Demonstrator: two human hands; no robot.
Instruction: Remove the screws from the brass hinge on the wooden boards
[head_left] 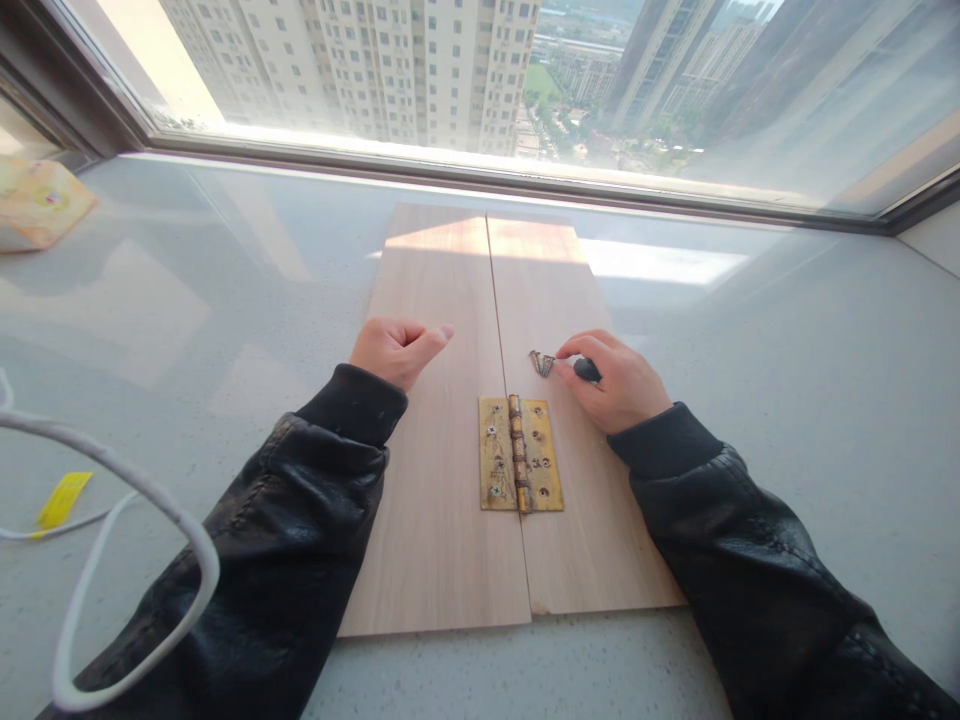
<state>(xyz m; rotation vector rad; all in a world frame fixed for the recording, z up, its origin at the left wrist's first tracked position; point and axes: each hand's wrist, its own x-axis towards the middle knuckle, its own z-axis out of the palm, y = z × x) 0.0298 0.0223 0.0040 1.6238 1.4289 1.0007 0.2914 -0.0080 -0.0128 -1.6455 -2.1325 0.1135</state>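
Two pale wooden boards [431, 270] lie side by side, with a worn brass hinge [499, 455] across their seam. Screw heads show in the hinge's left leaf; holes show in its right leaf, some perhaps with screws. My left hand [397, 350] is closed over the left board, its thumb along the curled fingers; anything inside is hidden. Over the right board, my right hand [619, 380] is closed around a black rounded thing [587, 370], perhaps a tool handle, mostly hidden. Its fingertips touch or nearly touch several loose screws [541, 363] lying on that board.
The boards rest on a speckled white countertop [262, 270] below a window [450, 80]. A white cable [206, 560] loops at the left, in front of my left sleeve, with a yellow tag [65, 500] nearby. A patterned packet [41, 205] sits in the far left corner.
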